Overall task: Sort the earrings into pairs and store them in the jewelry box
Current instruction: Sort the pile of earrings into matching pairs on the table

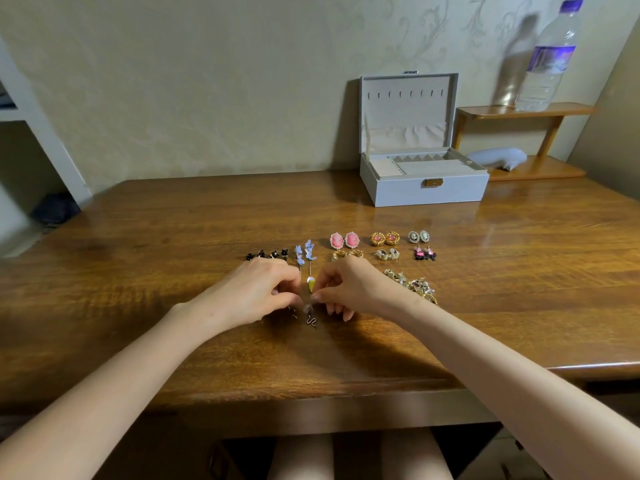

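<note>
Right hand [346,289] pinches one snake earring [310,317]; left hand [256,289] hold unclear; one jewelry box [426,194]

A wooden table [173,237] stood against a wall [207,81] covered in pale patterned paper. At the far right a small wooden shelf [526,110] rested on the table. A clear water bottle [547,64] stood on top of it and a grey rounded object [497,157] lay beneath. White shelving [45,140] stood at the left, with a dark bundle [55,207] near its foot.
</note>
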A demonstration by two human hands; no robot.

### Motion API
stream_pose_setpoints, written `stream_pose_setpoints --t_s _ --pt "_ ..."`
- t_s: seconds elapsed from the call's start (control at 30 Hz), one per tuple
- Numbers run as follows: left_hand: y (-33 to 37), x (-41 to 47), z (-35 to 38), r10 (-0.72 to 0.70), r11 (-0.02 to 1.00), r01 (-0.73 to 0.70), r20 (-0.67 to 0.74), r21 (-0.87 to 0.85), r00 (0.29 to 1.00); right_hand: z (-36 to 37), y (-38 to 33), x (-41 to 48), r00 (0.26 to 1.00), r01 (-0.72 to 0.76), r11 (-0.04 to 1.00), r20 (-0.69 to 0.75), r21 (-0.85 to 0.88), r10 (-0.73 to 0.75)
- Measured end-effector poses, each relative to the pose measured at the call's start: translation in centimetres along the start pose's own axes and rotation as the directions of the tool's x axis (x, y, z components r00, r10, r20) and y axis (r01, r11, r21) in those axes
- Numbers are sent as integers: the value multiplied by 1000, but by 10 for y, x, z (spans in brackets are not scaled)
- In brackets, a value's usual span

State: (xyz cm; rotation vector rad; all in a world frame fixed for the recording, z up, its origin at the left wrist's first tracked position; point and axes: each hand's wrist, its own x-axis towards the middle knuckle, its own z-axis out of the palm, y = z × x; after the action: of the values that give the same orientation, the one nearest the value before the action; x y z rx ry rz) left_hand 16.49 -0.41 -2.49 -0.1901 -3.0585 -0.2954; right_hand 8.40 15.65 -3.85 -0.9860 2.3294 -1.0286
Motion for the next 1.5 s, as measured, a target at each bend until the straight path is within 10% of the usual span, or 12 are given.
stream_pose_setpoints --t_s 0.33,0.7,0.9,1.17,1.5 --pt "-2 5 5 27 999 -27 2 -39 1000 2 1 -3 999 54 998 -2 -43 -55" --pt "28 1 9 18 993 -40 -195 -110 981 -26 26 -44 915 201 979 -352 -24 -196" --pt "80 14 35 150 977 -150 -15 -154 989 -77 82 -73 868 131 991 -482 -2 -115" --pt "96 52 55 83 969 -52 117 -240 990 -98 115 -84 923 88 987 -362 -135 -132" --pt "88 39 51 183 960 -191 -60 -206 981 -104 113 -71 969 157 949 -142 -274 -201"
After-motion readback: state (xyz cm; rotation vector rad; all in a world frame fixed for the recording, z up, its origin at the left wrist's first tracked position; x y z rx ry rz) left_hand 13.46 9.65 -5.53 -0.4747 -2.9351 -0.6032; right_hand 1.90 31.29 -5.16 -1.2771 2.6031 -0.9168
